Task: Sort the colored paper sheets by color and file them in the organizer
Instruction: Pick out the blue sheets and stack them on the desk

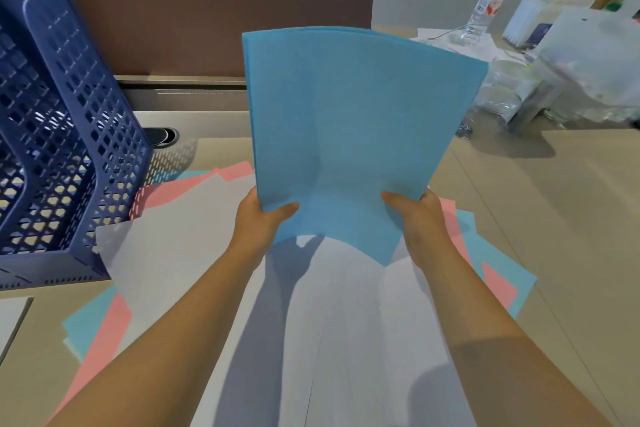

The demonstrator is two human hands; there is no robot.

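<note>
A stack of blue sheets (353,121) is held upright above the desk, fanned slightly at the top. My left hand (258,222) grips its lower left edge and my right hand (420,218) grips its lower right edge. Below lies a loose pile of white sheets (194,253), with pink sheets (114,326) and light blue sheets (86,319) sticking out at the sides. The dark blue mesh organizer (72,135) stands at the left, its compartments open toward me.
A brown partition panel (207,10) closes the back of the beige desk (554,218). At the back right stand a plastic water bottle (486,7), glass jars (502,94) and plastic bags (588,59). A cable port (162,137) sits beside the organizer.
</note>
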